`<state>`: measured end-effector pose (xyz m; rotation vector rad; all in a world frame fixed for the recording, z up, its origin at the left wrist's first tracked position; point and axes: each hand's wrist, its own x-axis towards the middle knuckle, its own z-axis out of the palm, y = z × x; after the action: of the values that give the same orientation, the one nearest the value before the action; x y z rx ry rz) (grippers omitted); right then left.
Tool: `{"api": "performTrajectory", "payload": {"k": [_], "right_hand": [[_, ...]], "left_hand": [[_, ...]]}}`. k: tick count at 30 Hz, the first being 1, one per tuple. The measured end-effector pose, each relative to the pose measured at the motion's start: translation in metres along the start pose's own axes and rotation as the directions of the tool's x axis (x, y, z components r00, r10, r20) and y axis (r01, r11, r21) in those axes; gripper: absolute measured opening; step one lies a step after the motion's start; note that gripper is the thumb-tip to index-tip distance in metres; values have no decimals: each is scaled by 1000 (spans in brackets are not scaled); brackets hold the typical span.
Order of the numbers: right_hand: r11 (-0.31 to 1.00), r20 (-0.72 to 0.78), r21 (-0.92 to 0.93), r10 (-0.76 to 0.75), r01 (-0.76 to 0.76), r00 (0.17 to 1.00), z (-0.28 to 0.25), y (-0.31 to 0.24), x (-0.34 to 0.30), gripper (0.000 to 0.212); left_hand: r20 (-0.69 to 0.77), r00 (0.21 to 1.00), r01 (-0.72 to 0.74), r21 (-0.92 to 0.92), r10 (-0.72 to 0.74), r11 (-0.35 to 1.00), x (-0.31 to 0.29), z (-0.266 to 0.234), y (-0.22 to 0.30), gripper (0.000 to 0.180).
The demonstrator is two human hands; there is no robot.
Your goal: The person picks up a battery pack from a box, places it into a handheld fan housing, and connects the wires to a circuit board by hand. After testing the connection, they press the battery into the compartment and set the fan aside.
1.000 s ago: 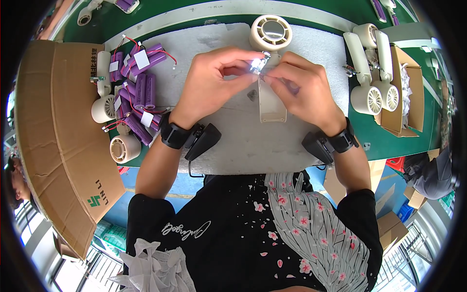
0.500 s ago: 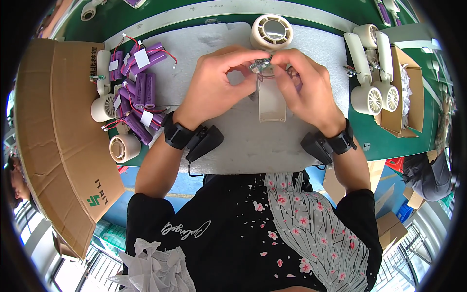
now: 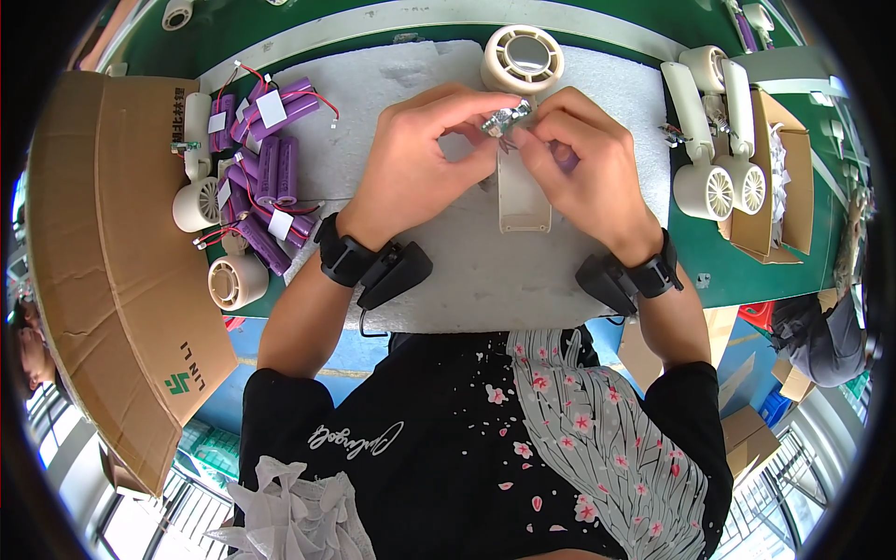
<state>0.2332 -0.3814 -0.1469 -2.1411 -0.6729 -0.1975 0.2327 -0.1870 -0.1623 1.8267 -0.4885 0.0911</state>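
Note:
Thumb and fingers of my left hand (image 3: 420, 154) pinch a small circuit board (image 3: 505, 119) above a cream handheld fan (image 3: 525, 207). The fan lies on the grey foam mat, its round head (image 3: 523, 58) at the far side and its hollow handle shell toward me. My right hand (image 3: 593, 168) is closed, with a purple battery (image 3: 564, 157) partly showing among its curled fingers. Its thumb and index fingertip are right beside the board. Thin wires (image 3: 507, 146) hang below the board; their far ends are hidden by the fingers.
Several purple batteries (image 3: 277, 173) with red and black leads are piled on the left, among cream fan parts (image 3: 237, 282). A large cardboard box (image 3: 121, 233) stands beyond them. More fans (image 3: 705, 191) and a small open carton (image 3: 793, 177) are at the right of the mat (image 3: 439, 271).
The circuit board has tilted and turned in my left fingertips, so a shinier side shows. My right fingers have curled in more, and more of the purple battery is visible.

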Motion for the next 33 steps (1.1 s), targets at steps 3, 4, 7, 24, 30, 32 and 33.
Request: {"api": "performTrajectory", "payload": {"k": [3, 4, 7, 24, 30, 32, 33], "right_hand": [[1000, 31, 4, -16, 16, 999, -1, -1, 0, 9], [1000, 44, -1, -29, 30, 999, -2, 0, 0, 8], [999, 37, 0, -41, 41, 998, 0, 0, 0, 7], [999, -27, -1, 32, -32, 999, 3, -3, 0, 36], [998, -128, -65, -29, 21, 991, 4, -2, 3, 38], [997, -120, -72, -24, 15, 992, 3, -3, 3, 40], [997, -116, -75, -21, 13, 993, 3, -3, 3, 41]], "left_hand": [[47, 997, 69, -1, -69, 998, -1, -4, 3, 44], [70, 992, 103, -1, -102, 995, -2, -4, 3, 45], [63, 993, 102, -39, -99, 994, -1, -5, 3, 45], [78, 997, -4, 66, -1, 998, 0, -6, 3, 47], [84, 996, -29, 108, 20, 994, 0, -6, 7, 47], [64, 998, 3, 73, -8, 997, -1, -5, 6, 46], [64, 998, 3, 73, -8, 997, -1, -5, 5, 46]]}}
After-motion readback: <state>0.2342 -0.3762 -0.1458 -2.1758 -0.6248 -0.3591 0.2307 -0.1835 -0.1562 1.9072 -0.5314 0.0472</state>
